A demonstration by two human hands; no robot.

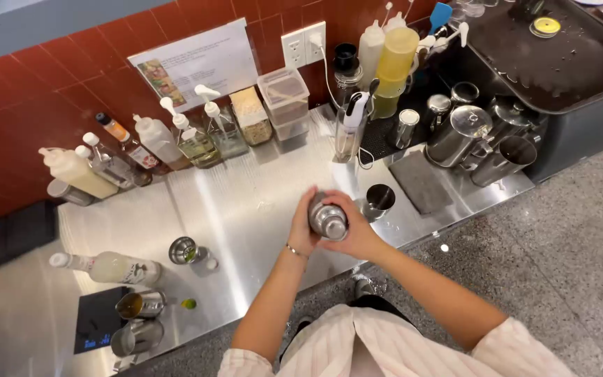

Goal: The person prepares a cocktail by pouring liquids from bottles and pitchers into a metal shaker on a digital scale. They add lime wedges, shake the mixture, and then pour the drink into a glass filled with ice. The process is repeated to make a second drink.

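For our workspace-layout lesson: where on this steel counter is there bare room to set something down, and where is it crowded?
Bare steel counter lies in the middle, between the pump bottles at the wall and the metal shaker held in both hands, left hand and right hand. Crowded: the steel jugs at right and the cups around the black scale at left.

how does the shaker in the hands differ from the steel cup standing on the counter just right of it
The cocktail shaker is capped and held off the counter between the left hand and right hand; the steel cup stands open-topped, untouched. The shaker looks taller. Both are shiny metal.
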